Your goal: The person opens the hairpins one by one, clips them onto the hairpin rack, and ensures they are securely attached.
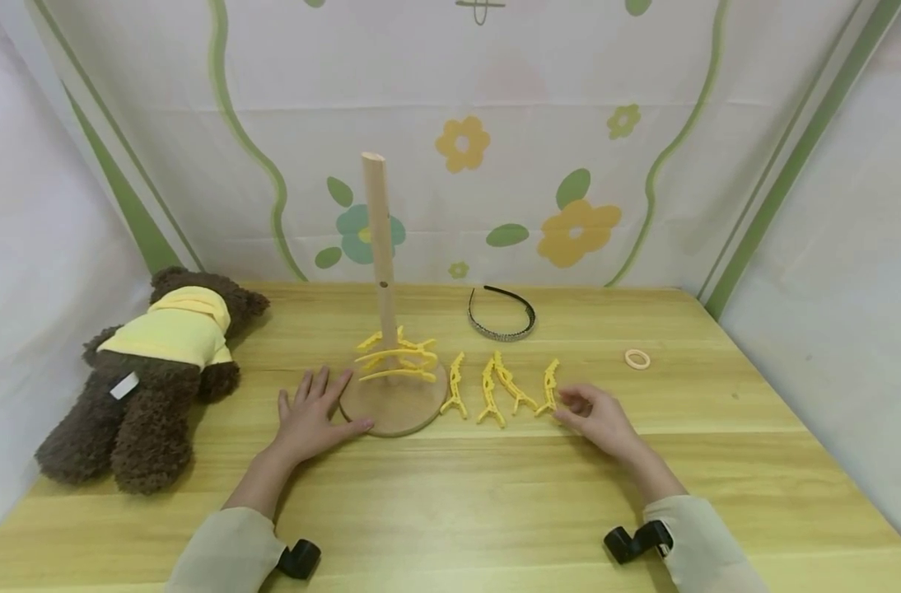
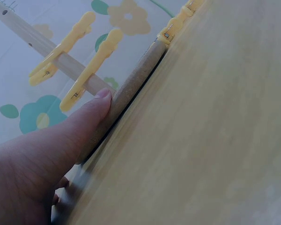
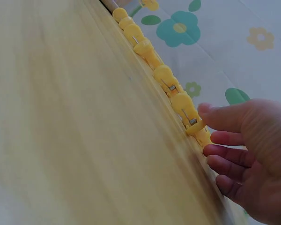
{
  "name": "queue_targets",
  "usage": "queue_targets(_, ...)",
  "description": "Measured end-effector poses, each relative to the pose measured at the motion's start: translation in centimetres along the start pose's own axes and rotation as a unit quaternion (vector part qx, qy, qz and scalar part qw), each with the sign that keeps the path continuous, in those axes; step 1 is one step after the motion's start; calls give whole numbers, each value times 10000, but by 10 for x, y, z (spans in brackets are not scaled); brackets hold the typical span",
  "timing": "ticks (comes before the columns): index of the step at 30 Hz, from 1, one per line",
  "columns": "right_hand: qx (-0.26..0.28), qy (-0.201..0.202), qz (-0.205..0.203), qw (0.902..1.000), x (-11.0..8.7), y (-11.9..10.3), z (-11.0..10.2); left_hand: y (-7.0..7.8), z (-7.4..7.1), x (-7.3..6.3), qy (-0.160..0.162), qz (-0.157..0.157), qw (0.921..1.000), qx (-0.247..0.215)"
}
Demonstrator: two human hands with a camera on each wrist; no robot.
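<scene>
My left hand [image 1: 310, 420] lies with spread fingers at the left edge of the round wooden base [image 1: 391, 412], its thumb resting on the rim. A wooden post [image 1: 380, 247] stands upright from this base. Two yellow alligator hair clips [image 2: 91, 70] sit across the lower post, one above the other. Several more clips [image 1: 489, 391] lie in a row on the table right of the base. By the rightmost clip [image 1: 550, 385] is my right hand [image 1: 599, 418], thumb and index fingertips slightly parted right at its lower end, other fingers loosely bent.
A dark headband [image 1: 504, 336] with a sparkly band lies behind the clips. Farther right is a small pale ring [image 1: 637, 359]. A brown teddy bear [image 1: 154, 436] in a yellow hoodie lies at the left. A flower-printed curtain [image 1: 495, 198] hangs behind the wooden table [image 1: 480, 511].
</scene>
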State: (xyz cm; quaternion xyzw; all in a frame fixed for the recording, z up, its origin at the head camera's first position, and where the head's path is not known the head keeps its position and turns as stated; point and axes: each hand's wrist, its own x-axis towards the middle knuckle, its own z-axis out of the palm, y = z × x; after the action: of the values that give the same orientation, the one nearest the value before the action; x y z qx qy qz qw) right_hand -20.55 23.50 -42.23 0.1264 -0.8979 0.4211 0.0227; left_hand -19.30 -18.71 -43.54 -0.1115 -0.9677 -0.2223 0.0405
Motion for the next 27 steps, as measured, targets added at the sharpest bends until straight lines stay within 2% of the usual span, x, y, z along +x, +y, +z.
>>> queue_targets(9, -548, 229, 68, 9982, -1, 2, 0, -1, 0, 1, -41, -26, 10000, 21)
queue_targets(20, -877, 665, 62, 9939, 1, 12, -4, -1, 0, 0, -22, -17, 10000, 33)
queue_targets(23, -842, 668, 131, 9941, 1, 12, -6, -2, 0, 0, -21, -19, 10000, 17)
queue_targets(27, -972, 473, 144, 9940, 1, 11, -4, -2, 0, 0, -29, -19, 10000, -9)
